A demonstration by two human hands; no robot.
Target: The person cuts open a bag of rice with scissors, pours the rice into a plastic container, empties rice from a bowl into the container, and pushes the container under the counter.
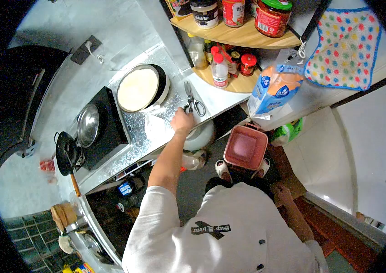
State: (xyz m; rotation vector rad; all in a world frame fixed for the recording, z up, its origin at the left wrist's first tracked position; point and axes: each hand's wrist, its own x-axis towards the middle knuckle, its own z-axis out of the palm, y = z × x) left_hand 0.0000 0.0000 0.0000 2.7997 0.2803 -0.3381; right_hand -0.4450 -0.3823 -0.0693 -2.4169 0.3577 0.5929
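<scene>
Now, left grip (183, 120) at scissors (190, 98) near a pan (125, 109) with pale contents (139, 88), hold unclear, right grip (283, 194) likewise unclear

Just ahead and right of the left fingers (179, 112), the scissors (196, 108) lie in the way. Ahead and left, the dark pan (161, 91) blocks low sideways travel; between it and the scissors, a strip of tabletop (175, 86) gives passage forward. Farther right, the lower shelf (207, 78) and its bottles bar the fingers' way, with the blue-and-orange bag (272, 93) beyond.
</scene>
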